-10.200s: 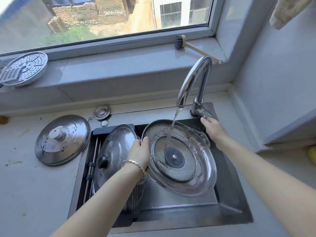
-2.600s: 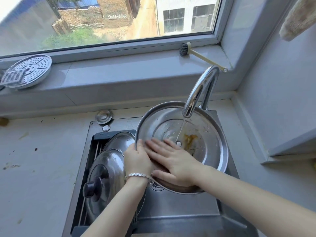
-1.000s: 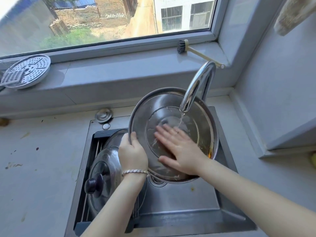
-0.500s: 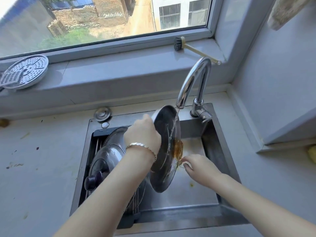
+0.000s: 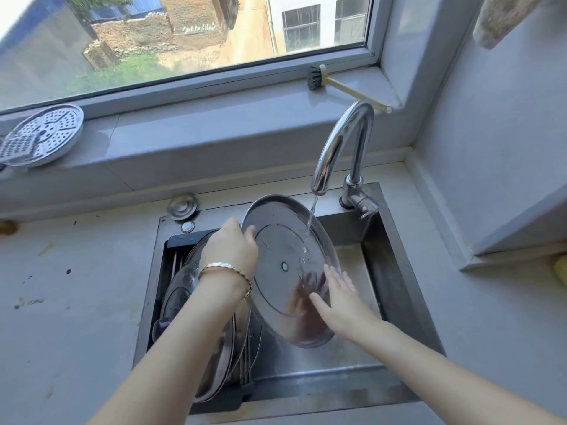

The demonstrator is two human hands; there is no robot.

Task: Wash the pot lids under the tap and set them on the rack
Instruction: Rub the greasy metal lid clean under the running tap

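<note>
While left hand [image 5: 230, 250] grips rim, lid [image 5: 276, 282] tilts, underside facing right

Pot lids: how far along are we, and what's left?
Done: at least two lids stand in the rack at the sink's left. In hand: the left hand grips a steel lid by its rim, tilted under the running tap, while the right hand lies flat on its lower edge. Left: finish rinsing and rack it. No other lid shows on the counter.
</note>
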